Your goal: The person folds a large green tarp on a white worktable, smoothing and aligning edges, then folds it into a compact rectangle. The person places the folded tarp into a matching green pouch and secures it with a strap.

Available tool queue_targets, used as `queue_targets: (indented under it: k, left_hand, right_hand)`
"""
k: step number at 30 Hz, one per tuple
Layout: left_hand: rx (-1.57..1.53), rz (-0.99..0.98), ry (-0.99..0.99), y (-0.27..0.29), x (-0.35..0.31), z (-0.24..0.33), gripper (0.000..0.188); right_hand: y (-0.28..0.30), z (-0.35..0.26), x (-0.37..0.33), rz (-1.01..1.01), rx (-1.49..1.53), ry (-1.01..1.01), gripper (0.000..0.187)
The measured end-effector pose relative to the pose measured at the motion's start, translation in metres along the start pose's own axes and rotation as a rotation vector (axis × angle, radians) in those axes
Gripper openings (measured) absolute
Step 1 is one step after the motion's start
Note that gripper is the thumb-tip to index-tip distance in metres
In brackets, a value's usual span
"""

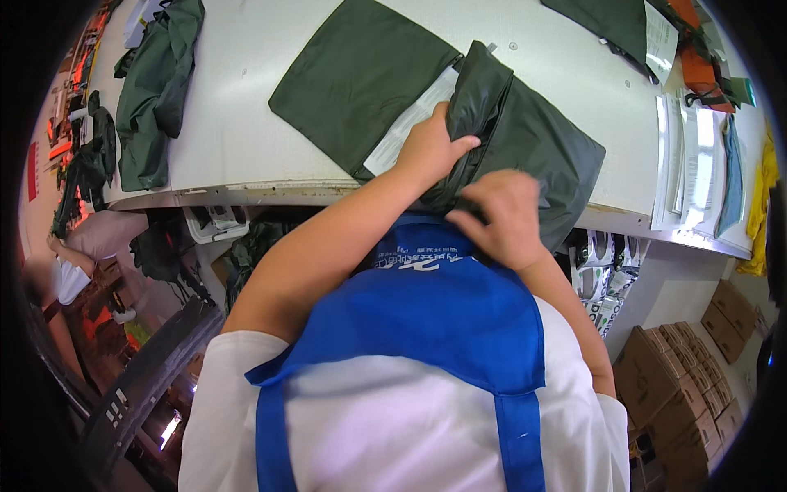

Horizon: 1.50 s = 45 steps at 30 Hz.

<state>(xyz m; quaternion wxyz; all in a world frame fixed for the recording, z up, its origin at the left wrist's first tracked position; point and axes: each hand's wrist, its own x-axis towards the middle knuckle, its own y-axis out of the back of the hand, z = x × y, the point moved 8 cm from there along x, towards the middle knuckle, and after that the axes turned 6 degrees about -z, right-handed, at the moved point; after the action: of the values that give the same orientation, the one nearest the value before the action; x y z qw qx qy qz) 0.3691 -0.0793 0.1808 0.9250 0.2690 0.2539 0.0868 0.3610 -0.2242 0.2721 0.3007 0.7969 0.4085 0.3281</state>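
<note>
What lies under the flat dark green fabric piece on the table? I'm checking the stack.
A white paper sheet pokes out from under the green fabric piece; the rest is covered. The left hand rests beside it.

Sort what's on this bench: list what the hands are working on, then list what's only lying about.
In hand:
- left hand pressing on the dark green folded garment
- right hand gripping its near edge
- white paper slip tucked beside it
- flat green fabric piece under the slip

Lying about:
- crumpled green garment at far left
- paper sheets at right
- cardboard boxes on the floor
</note>
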Motion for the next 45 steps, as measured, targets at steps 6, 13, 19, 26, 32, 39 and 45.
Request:
queue_targets:
  k: [6, 13, 19, 26, 32, 39, 45]
  left_hand:
    - [-0.004, -0.066, 0.062, 0.002, 0.006, 0.002, 0.06]
    - [-0.067, -0.098, 0.007, 0.003, 0.007, 0.0, 0.063]
    - [0.019, 0.27, -0.329, 0.061, -0.018, 0.029, 0.057]
    - [0.238, 0.311, -0.619, 0.058, -0.104, 0.053, 0.015]
    - [0.267, 0.255, -0.607, 0.051, -0.098, 0.044, 0.013]
    - [0.278, 0.056, -0.483, 0.038, -0.099, 0.012, 0.015]
    - [0.328, -0.193, -0.242, 0.041, -0.097, 0.011, 0.015]
  right_hand:
    - [-0.025, -0.034, 0.01, -0.053, -0.263, 0.156, 0.013]
    - [-0.017, -0.03, 0.01, 0.002, -0.094, 0.092, 0.01]
    - [0.004, -0.016, 0.027, 0.129, -0.083, -0.196, 0.012]
    - [0.0, -0.026, 0.044, 0.138, -0.093, -0.212, 0.012]
    - [0.001, -0.013, 0.055, 0.112, -0.268, -0.158, 0.011]
    - [0.007, 0.075, 0.098, 0.079, -0.458, -0.43, 0.015]
    - [0.029, 0.108, 0.102, 0.132, -0.3, -0.485, 0.028]
